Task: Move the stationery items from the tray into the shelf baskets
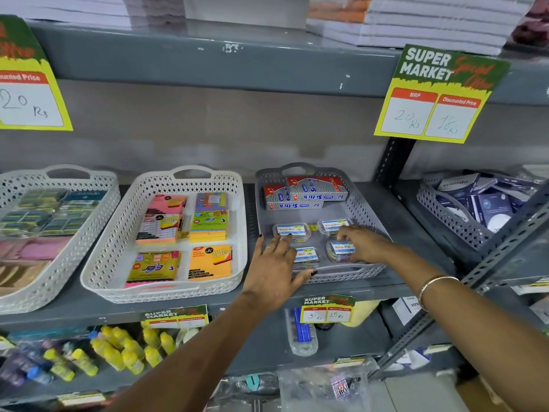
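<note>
A grey lattice basket (375, 210) stands on the middle shelf, right of centre. Inside it lie red-and-grey Settek boxes (306, 194) at the back and several small clear clip boxes with white labels in front. My left hand (274, 270) rests spread over the basket's front left, fingertips on the back-left clip box (292, 231), thumb at the rim by the front-left clip box (307, 255). My right hand (361, 244) has its fingers closed around the front-right clip box (341, 250). A fourth clip box (334, 226) sits at the back right.
A white basket (237, 233) of sticky-note pads stands to the left, and another white basket (59, 263) further left. A grey basket (445, 215) of dark packets is at the right behind a slanted metal strut (490, 263). Price cards hang from shelf edges. Glue bottles fill the lower shelf.
</note>
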The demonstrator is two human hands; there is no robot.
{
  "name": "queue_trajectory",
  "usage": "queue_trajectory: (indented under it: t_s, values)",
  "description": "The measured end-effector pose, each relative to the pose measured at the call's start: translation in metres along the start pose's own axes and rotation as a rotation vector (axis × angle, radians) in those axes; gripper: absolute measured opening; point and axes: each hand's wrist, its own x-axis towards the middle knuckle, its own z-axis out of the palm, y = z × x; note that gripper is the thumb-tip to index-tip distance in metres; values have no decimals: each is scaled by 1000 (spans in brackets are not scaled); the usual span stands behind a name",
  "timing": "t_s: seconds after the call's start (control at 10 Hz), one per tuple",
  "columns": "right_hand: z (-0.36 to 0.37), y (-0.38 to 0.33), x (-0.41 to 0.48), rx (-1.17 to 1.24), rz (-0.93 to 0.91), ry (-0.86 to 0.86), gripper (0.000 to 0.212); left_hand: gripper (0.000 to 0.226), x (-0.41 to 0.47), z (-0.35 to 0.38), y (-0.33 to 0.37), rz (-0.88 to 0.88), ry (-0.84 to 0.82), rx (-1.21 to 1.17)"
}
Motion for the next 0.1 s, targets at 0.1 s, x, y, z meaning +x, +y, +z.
queue_trajectory:
  t_s: [0.1]
  values:
    - [-3, -1, 0, -30, -1, 49, 52, 67, 1, -3, 3, 8, 0, 3]
